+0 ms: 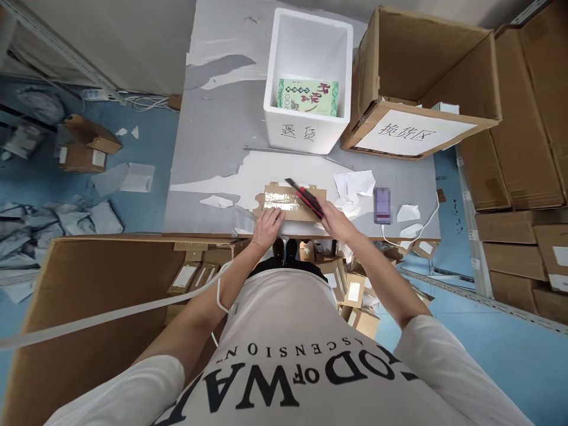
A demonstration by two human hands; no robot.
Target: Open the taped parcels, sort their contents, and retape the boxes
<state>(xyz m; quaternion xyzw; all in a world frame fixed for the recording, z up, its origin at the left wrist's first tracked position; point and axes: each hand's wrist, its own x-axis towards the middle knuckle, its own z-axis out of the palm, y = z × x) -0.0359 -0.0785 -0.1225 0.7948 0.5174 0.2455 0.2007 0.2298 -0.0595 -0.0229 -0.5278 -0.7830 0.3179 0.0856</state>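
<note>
A small flat cardboard box (290, 214) with shiny clear tape along its top lies near the table's front edge. My left hand (268, 227) rests on its lower left part, fingers bent over the near edge; whether anything is pinched beneath them is hidden. In my right hand (336, 221) is a red and black utility knife (309, 200), its dark tip pointing up and left above the box. The fingers are wrapped round the handle's lower end. I cannot tell whether the blade touches the cardboard.
A white foam box (271, 89) holding a green printed packet (307, 96) stands at the back. Beside it is a large open carton (364, 77) with a handwritten label. A phone (382, 206) on a white cable and torn paper (355, 183) lie right. A big carton (102, 284) stands lower left.
</note>
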